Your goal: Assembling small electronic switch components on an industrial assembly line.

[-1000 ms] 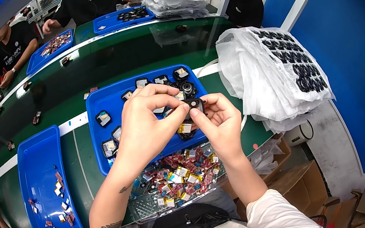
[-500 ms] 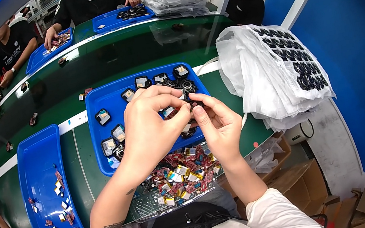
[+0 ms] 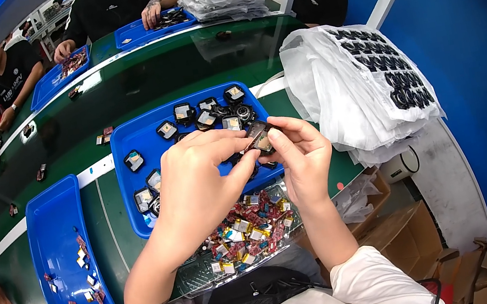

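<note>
Over the near edge of a blue tray, both my hands are at a small black housing with a dark, shiny face. My right hand grips it, thumb in front and fingers behind. My left hand pinches at its left edge; a reddish sliver shows at those fingertips, too small to make out. Several black housings with pale inserts lie in the tray, some hidden behind my left hand. Below my hands, a clear plastic tray holds a heap of red circuit boards with silvery battery packs.
Left is another blue tray with scattered boards. A stack of white sheets bearing rows of black parts stands right. Beyond runs a green conveyor belt carrying a few parts; co-workers sit across it. Cardboard boxes stand at lower right.
The housing between my hands has tilted up, and more of its shiny face shows. My right hand has shifted slightly right. The view has moved a little.
</note>
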`<state>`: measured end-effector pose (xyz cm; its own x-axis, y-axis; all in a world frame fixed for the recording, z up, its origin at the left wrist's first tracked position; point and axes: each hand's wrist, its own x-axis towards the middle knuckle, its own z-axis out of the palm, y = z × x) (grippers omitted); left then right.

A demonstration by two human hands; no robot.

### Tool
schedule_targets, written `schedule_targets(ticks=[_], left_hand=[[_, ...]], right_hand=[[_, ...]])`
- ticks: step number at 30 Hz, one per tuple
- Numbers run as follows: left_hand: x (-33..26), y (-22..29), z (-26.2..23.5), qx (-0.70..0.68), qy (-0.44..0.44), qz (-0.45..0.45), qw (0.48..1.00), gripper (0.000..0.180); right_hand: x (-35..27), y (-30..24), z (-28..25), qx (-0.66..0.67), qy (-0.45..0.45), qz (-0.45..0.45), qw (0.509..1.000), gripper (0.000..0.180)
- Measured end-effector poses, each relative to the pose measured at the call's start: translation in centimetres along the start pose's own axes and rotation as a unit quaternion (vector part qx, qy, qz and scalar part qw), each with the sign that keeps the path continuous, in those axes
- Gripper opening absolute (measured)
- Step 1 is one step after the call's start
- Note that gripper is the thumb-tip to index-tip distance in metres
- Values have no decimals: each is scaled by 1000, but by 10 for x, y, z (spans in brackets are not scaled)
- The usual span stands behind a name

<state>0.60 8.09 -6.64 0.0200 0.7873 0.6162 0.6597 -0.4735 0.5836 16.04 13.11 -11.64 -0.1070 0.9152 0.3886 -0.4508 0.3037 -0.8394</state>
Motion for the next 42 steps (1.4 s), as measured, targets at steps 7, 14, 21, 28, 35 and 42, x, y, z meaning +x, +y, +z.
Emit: schedule_targets(ticks=[7, 14, 21, 28, 35, 42], left_hand=[[2, -1, -3, 45, -10, 4, 999, 11], [3, -5, -2, -194, -111, -148, 963, 12], [7, -4, -3, -312, -105, -234, 915, 11], [9, -9, -2, -302, -115, -242, 915, 23], [9, -15, -3, -227, -108, -220, 943, 48], [16, -24, -44, -271, -13, -190, 943, 24]], right_hand=[[4, -1, -7, 56, -37, 107, 992, 20], [2, -8, -5, -26, -26, -1, 999, 17], [-4, -12, 4, -73, -27, -60, 995, 17], [-2, -13, 2, -48, -72, -60, 994, 19], [1, -10, 0, -26, -100, -84, 991, 21], [71, 2, 14, -162, -186, 29, 969, 22]])
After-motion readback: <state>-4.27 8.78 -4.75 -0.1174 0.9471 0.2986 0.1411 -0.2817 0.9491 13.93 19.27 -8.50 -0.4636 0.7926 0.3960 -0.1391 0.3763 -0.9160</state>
